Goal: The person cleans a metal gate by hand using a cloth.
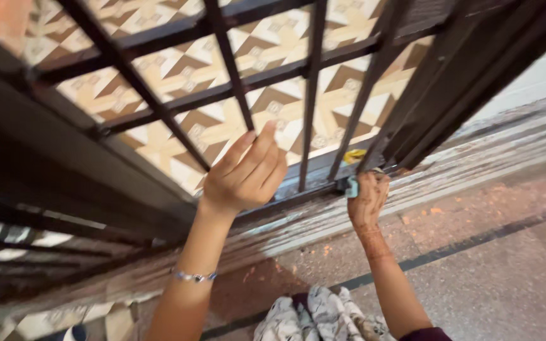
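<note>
We see a dark metal gate [311, 95] of crossed bars, tilted in the head view, with patterned tan and white floor tiles [273, 44] showing through it. The left hand [244, 173] rests against the gate's bottom rail, fingers [257, 148] together and stretched upward, palm away from us, gripping nothing we can make out. A silver bracelet [194, 276] sits on that wrist. The right hand [368, 199], patterned with henna, is clenched around a small light-blue cloth [352, 186], pressed to the bottom rail near the gate's corner. A yellow scrap [353, 155] lies just beyond that rail. Below runs a worn, paint-streaked threshold [475, 158] and speckled stone floor [507, 271]. Patterned fabric [317, 316] shows at the bottom edge.
</note>
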